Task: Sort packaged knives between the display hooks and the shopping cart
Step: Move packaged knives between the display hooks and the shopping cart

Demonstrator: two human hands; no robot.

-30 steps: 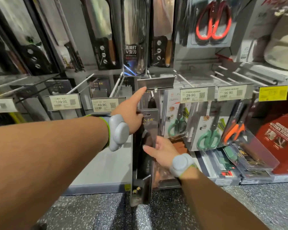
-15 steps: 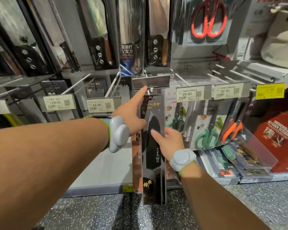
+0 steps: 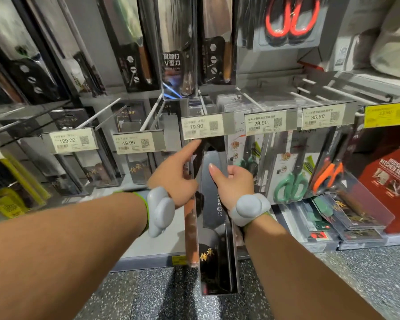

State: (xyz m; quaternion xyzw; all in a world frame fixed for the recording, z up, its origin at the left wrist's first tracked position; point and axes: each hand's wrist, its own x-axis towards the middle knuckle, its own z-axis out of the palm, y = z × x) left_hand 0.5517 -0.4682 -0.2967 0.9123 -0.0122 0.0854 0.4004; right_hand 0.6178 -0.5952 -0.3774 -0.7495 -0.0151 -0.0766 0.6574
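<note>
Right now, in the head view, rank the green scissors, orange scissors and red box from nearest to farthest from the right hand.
From the right hand:
1. Green scissors, just to its right.
2. Orange scissors, further right.
3. Red box, at the far right edge.

The packaged knife point(image 3: 214, 218) has been turned from edge-on to face the camera and raised until its top sits under the 79.90 price tag point(image 3: 203, 126). The right hand point(image 3: 234, 183) has been moved up its front, and the left hand point(image 3: 173, 179) has been kept at its upper left edge.
</note>
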